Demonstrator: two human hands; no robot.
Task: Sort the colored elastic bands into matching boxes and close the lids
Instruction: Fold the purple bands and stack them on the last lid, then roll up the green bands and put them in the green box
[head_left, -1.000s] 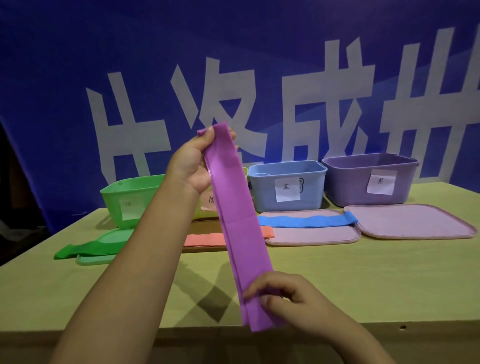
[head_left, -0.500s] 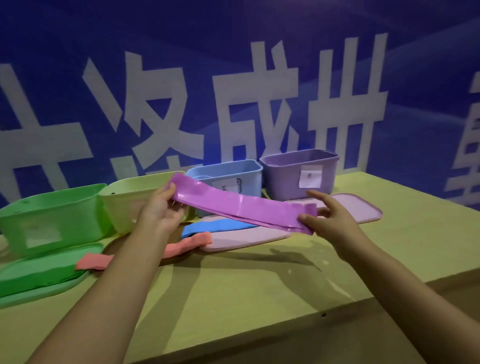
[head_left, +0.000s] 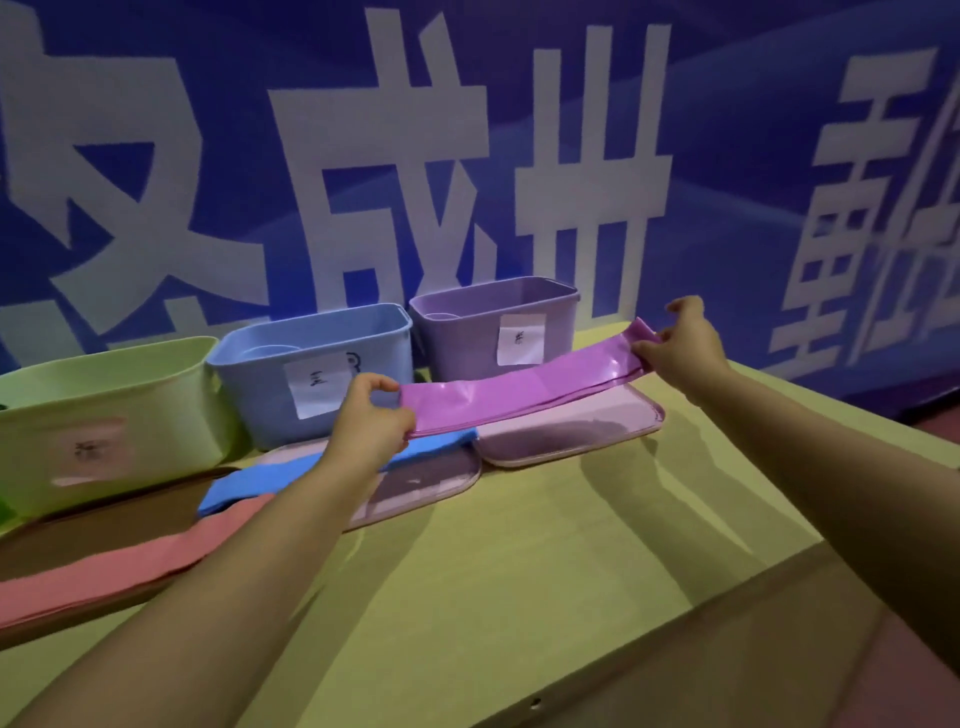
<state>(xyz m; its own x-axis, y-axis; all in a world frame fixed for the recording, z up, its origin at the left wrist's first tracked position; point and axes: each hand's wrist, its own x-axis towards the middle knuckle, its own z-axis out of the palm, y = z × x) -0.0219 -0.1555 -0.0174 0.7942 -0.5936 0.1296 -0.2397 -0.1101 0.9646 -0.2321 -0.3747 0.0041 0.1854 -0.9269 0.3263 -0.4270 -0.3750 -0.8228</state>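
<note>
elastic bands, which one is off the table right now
The purple band, stretched between the left hand and right hand. The blue band and pink band lie flat.

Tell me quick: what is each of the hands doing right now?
Left hand: pinches one end of the flat purple elastic band.
Right hand: pinches the band's other end, holding it stretched in front of the purple plastic box.
</note>
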